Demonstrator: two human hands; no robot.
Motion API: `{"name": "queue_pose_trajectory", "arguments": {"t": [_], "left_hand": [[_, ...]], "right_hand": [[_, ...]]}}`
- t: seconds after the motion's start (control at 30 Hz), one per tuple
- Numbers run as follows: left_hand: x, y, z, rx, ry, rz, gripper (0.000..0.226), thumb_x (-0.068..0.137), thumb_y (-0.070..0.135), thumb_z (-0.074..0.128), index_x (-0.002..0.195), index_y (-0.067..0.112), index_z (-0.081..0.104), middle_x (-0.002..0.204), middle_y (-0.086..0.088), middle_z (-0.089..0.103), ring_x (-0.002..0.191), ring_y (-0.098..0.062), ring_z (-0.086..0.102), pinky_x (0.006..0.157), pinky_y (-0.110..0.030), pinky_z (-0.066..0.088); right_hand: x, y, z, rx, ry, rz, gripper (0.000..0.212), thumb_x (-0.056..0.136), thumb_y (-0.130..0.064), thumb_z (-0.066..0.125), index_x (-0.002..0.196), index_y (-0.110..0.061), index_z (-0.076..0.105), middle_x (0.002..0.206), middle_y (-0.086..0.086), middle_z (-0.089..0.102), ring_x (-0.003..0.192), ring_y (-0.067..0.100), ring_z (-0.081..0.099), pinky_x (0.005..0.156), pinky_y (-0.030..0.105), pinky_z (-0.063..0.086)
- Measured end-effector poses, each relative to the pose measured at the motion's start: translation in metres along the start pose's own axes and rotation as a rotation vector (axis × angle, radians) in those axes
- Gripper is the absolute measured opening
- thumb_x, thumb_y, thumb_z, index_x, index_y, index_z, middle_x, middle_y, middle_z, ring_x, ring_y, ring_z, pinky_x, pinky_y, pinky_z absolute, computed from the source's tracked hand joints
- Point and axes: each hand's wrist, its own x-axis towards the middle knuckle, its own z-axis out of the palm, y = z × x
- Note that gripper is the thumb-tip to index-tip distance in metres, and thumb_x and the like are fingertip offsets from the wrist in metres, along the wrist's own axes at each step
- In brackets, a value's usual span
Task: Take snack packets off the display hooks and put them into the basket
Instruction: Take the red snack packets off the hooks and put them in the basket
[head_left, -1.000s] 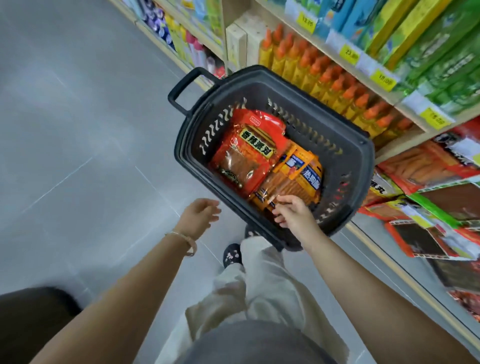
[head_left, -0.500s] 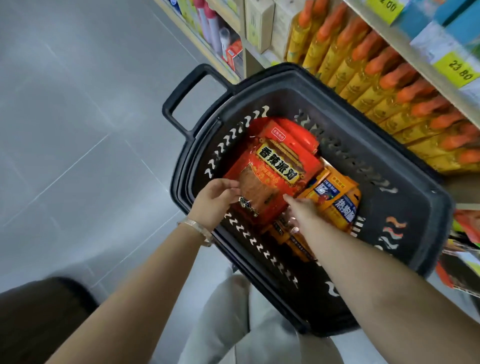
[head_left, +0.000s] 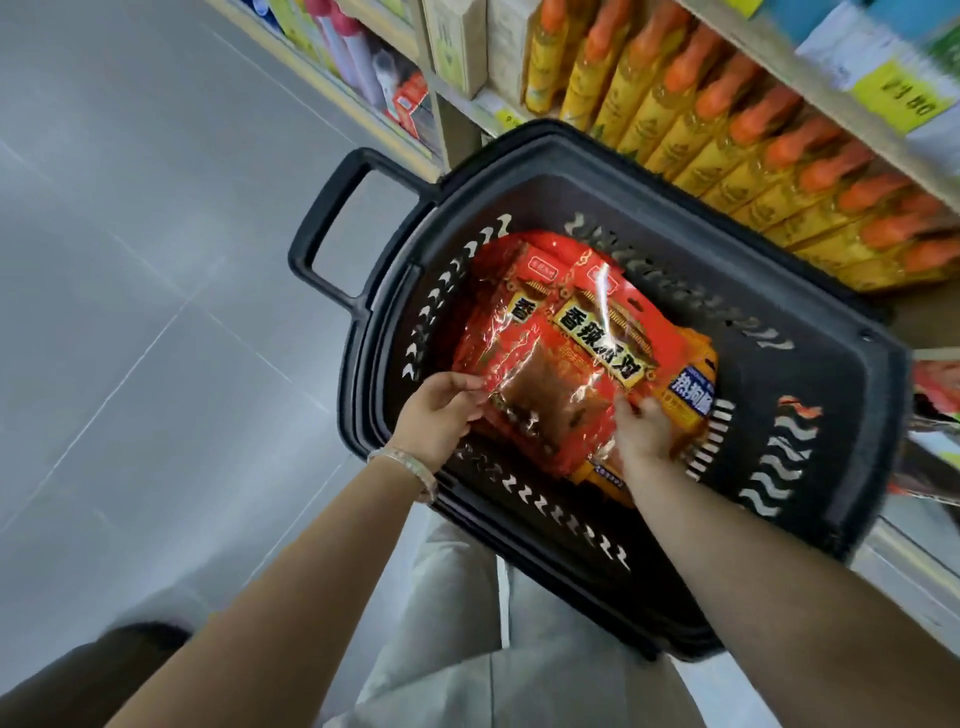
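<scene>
Risk findings, left to right. Basket handle (head_left: 332, 228) is held by neither grip. The basket (head_left: 880, 405) sits close against the shelf front, and what carries it is out of view. In my judgement a push from either arm could tip or shift it.

Left grip (head_left: 441, 415) pinches the lower left edge of the top red packet (head_left: 587, 338), thumb above, fingers below. The film is glossy and slack, so a pinch at one edge may slip or the packet may fold. That packet lies inside the basket, over a second red packet (head_left: 496, 317) and partly over an orange packet (head_left: 693, 387).

Right grip (head_left: 641, 428) is bent onto the packet's lower right edge; whether it clasps or only presses cannot be told. Uneven stacking could leave the pile humped and cost room for later packets. Orange-capped bottles (head_left: 727, 130) stand just beyond the far rim and could be knocked by a careless withdrawal.

Legible matter:
- **Top red packet:** yellow banner with black characters beginning 香辣; the rest is lost to glare.
- **Second red packet:** 香 only.
- **Orange packet:** blue panel with white 热狗.
- **Yellow price tag (head_left: 904, 98):** digits blurred, unread.
</scene>
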Motion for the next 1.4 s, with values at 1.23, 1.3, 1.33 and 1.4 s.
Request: {"name": "queue_pose_trajectory", "arguments": {"t": [1.23,1.3,1.33,1.4], "left_hand": [[0.039,0.042,-0.055,0.553,0.231,0.174,0.018,0.089,0.034,0.057,0.071,0.034,0.051,0.068,0.009,0.061,0.059,-0.010,0.057,0.052,-0.021,0.047],[0.040,0.041,-0.056,0.577,0.220,0.167,0.019,0.089,0.035,0.056,0.072,0.032,0.049,0.070,0.005,0.061,0.057,-0.011,0.055,0.051,-0.020,0.046],[0.041,0.041,-0.056,0.591,0.217,0.168,0.018,0.090,0.035,0.055,0.073,0.032,0.049,0.071,0.004,0.061,0.056,-0.011,0.054,0.049,-0.019,0.045],[0.041,0.042,-0.055,0.595,0.224,0.175,0.017,0.089,0.036,0.056,0.074,0.032,0.050,0.071,0.003,0.062,0.056,-0.011,0.055,0.049,-0.019,0.046]], "right_hand": [[0.004,-0.036,0.056,0.090,-0.039,0.179,0.042,0.074,-0.050,0.073,0.091,-0.013,0.061,0.102,0.007,0.065,0.090,0.028,0.062,0.082,0.035,0.049],[0.003,-0.033,0.055,0.164,0.032,0.280,0.072,0.070,-0.052,0.076,0.124,-0.013,0.048,0.120,0.010,0.057,0.108,0.032,0.057,0.089,0.038,0.046],[0.004,-0.032,0.054,0.169,0.036,0.323,0.080,0.070,-0.054,0.076,0.131,-0.014,0.042,0.126,0.011,0.054,0.114,0.034,0.055,0.095,0.042,0.045],[0.007,-0.030,0.052,0.157,0.002,0.327,0.060,0.072,-0.053,0.074,0.112,-0.015,0.051,0.116,0.009,0.058,0.106,0.032,0.058,0.097,0.047,0.047]]}}
